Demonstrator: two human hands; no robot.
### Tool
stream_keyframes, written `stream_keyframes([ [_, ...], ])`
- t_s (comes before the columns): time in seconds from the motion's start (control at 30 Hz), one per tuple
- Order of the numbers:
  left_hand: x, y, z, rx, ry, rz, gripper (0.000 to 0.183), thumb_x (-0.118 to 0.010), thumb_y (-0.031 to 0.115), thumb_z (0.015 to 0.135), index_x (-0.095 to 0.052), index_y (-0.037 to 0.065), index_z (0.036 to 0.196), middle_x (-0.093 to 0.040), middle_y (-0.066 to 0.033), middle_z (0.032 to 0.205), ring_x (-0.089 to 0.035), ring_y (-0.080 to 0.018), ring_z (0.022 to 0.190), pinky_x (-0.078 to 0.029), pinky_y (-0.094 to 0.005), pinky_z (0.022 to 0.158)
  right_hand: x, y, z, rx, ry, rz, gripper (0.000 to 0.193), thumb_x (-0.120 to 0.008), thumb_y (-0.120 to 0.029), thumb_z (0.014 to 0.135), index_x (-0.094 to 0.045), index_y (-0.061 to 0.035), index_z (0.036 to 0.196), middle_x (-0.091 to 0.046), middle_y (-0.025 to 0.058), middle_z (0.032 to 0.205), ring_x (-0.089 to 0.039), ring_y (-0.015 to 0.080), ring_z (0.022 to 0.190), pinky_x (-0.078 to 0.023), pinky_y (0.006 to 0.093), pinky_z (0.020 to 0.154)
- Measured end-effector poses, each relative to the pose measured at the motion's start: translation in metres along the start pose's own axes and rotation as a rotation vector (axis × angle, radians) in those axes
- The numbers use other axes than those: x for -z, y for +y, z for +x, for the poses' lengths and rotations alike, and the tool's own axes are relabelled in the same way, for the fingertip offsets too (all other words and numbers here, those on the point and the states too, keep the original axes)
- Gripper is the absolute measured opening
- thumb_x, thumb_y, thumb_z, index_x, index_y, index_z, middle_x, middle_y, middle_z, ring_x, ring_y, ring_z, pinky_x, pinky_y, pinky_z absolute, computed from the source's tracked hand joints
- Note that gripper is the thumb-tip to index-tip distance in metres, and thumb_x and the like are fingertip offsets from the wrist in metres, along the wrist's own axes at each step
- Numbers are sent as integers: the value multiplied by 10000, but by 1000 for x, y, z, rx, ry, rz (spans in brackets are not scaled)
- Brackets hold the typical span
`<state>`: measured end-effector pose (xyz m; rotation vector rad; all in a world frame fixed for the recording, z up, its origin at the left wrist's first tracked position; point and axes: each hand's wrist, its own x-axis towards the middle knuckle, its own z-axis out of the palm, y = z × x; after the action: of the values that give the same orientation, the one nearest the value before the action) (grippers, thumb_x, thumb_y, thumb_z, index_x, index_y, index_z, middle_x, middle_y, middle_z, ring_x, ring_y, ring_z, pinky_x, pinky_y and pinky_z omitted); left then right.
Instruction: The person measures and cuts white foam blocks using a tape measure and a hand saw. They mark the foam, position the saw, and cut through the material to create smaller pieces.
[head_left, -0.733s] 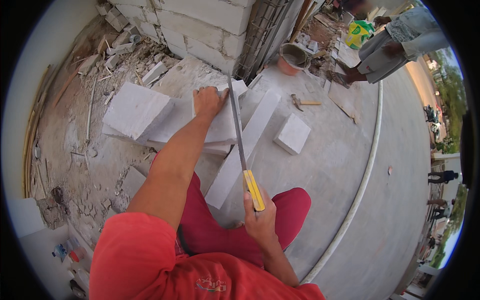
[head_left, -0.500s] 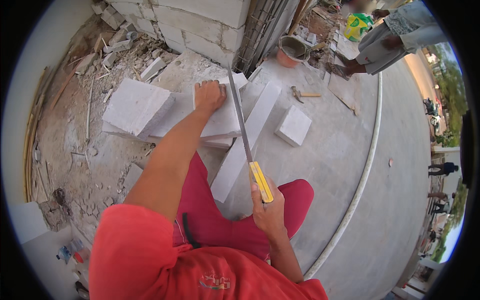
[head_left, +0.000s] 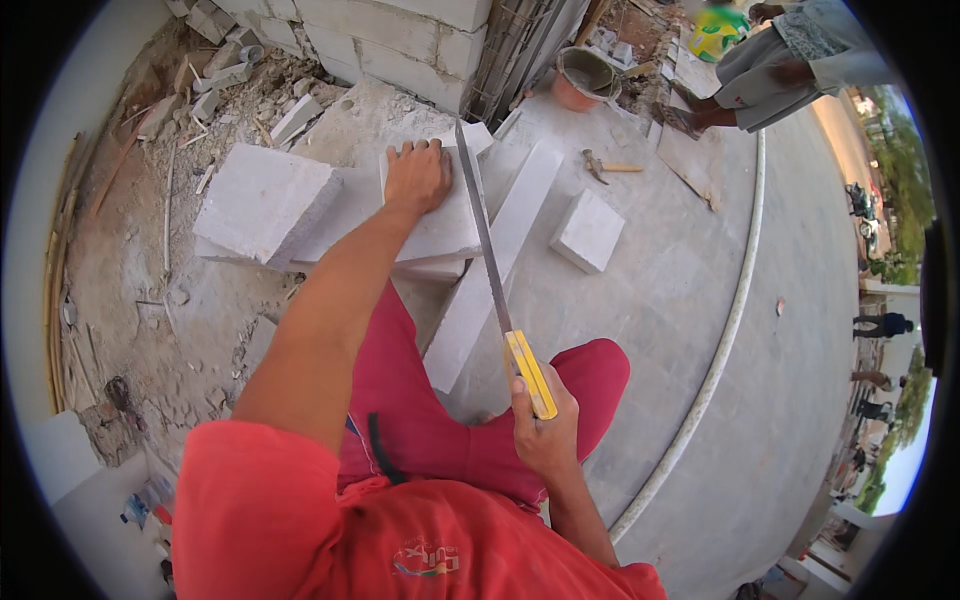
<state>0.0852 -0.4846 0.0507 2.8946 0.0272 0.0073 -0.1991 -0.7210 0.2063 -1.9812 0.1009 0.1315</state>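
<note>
My right hand is wrapped round the yellow handle of a hand saw. Its long grey blade points away from me, along the right side of a white block. My left hand presses on top of that block, its fingers bent toward the far edge. Beneath it lies another white block, partly hidden by my forearm. A thick white block rests on this one to the left. Just right of the blade, a long white strip of block slants across the floor.
A smaller white block and a hammer lie to the right. Beyond are a mortar bucket, a block wall and a standing person. Rubble covers the far left; a pale hose curves along the right.
The saw and my right hand have come slightly back toward me. My left hand stays on the block. The whole view has tilted a little.
</note>
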Motion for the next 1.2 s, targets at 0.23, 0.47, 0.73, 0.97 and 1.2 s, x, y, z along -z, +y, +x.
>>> stream_keyframes([
  [0.23, -4, 14, 9, -34, 15, -28, 386, -511, 332, 1096, -689, 36, 1270, -739, -193, 1264, -647, -371, 1265, -412, -586, 1096, -31, 6, 141, 19, -48, -106, 289, -660, -231, 1084, -671, 55, 1124, -653, 216, 784, -611, 359, 678, -495, 473, 679],
  [0.47, 1, -1, 3, -2, -5, -3, 402, -494, 342, 1101, -699, 58, 1298, -738, -159, 1305, -634, -344, 1306, -415, -565, 1105, 8, -2, -4, -84, -38, 0, 313, -641, -145, 1072, -679, 26, 1331, -750, 199, 937, -741, 271, 819, -595, 385, 839],
  [0.73, -3, 14, 10, -22, -20, 23, 402, -493, 350, 1109, -699, 63, 1302, -741, -147, 1297, -635, -340, 1307, -418, -571, 1102, -29, 4, 116, 1, -29, -39, 302, -656, -225, 1087, -674, 60, 1185, -656, 230, 796, -628, 359, 685, -499, 463, 673],
  [0.97, 4, 3, 4, 10, -50, 38, 408, -489, 349, 1113, -703, 53, 1295, -735, -160, 1304, -630, -348, 1317, -418, -571, 1105, -3, 15, 21, -33, -40, 9, 288, -644, -186, 1081, -673, 38, 1260, -688, 230, 853, -697, 375, 763, -556, 430, 736],
  [1.2, -4, 15, 3, -26, -44, 17, 413, -493, 346, 1105, -707, 47, 1293, -738, -164, 1305, -633, -354, 1311, -417, -575, 1105, -24, 15, 80, -25, -8, -30, 256, -682, -204, 1062, -660, 41, 1134, -683, 227, 821, -673, 369, 712, -530, 452, 684],
])
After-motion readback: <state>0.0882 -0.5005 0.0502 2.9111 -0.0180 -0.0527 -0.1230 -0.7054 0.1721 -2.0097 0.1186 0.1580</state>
